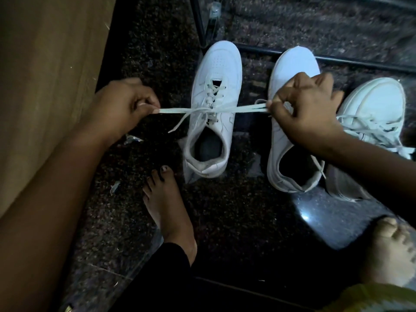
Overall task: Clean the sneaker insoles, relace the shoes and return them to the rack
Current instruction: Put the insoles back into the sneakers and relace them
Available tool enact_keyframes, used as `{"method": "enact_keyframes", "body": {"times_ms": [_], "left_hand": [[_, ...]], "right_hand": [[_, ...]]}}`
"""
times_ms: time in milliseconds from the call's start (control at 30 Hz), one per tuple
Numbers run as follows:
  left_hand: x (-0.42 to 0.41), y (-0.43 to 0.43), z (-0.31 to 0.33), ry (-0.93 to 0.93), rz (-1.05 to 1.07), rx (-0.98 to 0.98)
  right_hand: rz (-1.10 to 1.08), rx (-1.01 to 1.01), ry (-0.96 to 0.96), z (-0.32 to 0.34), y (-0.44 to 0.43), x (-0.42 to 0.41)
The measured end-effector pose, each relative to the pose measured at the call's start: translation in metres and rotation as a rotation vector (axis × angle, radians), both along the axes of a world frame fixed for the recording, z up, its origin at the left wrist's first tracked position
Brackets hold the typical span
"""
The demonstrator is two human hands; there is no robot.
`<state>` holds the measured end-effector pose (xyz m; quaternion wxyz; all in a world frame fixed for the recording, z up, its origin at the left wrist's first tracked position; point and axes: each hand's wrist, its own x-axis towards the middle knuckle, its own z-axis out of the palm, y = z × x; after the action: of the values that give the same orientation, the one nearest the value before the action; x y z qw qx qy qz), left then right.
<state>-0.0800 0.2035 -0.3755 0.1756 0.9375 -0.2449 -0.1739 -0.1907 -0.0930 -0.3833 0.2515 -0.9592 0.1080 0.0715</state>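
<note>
Relacing step: my left hand (122, 102) and right hand (301, 106) each pinch lace loop (216, 110), pulling bow taut over left sneaker (213, 109) on floor (236, 221). Second sneaker (290, 136) just beside. Next, I judge: cinch knot, let go.

Two sneakers side by side on floor (236, 210); L sneaker (213, 104) left of R sneaker (290, 70).

Both arms reach forward, left hand (122, 102) and right hand (306, 104) held apart, each pinching a lace (209, 109) end pulled taut.
</note>
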Motion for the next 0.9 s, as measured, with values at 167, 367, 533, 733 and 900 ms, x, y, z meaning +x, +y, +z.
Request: {"method": "enact_keyframes", "body": {"times_ms": [167,367,533,733,900], "left_hand": [[-0.008,-0.004,-0.017,-0.208,-0.102,0.308],[-0.009,-0.009,-0.033,-0.261,-0.08,0.556],[-0.009,-0.013,-0.038,-0.276,-0.04,0.661],[-0.01,-0.015,-0.034,-0.216,0.019,0.602],[-0.015,-0.009,-0.018,0.075,0.196,0.273]], "right_hand": [[0.123,-0.242,0.002,-0.006,-0.015,-0.009],[0.163,-0.333,0.078,-0.013,-0.016,-0.011],[0.167,-0.364,0.088,-0.016,-0.016,-0.012],[0.128,-0.338,0.042,-0.015,-0.016,-0.015],[0.076,-0.237,-0.06,-0.015,-0.013,-0.025]]}}
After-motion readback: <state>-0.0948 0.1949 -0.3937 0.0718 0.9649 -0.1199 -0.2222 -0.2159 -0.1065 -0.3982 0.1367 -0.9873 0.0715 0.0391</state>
